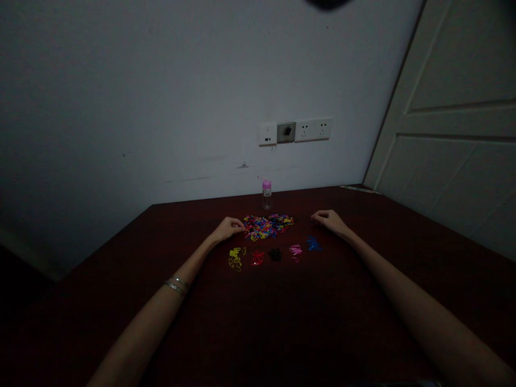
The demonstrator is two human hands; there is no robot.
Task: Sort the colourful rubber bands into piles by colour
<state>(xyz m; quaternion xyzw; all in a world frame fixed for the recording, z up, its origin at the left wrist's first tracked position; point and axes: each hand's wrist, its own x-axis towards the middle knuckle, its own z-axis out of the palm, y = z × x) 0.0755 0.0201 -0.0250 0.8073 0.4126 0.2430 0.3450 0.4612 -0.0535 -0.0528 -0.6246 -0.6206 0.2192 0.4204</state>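
Note:
A mixed heap of small coloured rubber bands point(268, 227) lies on the dark red-brown table. At its left edge is my left hand point(229, 228), fingers pinched together at the bands; what they hold is too small to make out. My right hand point(328, 219) rests to the right of the heap, apart from it, with fingers curled and closed, their contents hidden. In front of the heap, small groups lie in a row by colour: yellow bands point(235, 260), red bands point(257, 258), black bands point(275, 254), pink bands point(295, 250) and blue bands point(313, 243).
Behind the heap stands a small clear bottle point(267, 201) with a pink cap and strap. The table point(258, 317) meets a pale wall point(181, 107) carrying sockets and a switch point(286, 131). A panelled door point(451, 140) is at the right.

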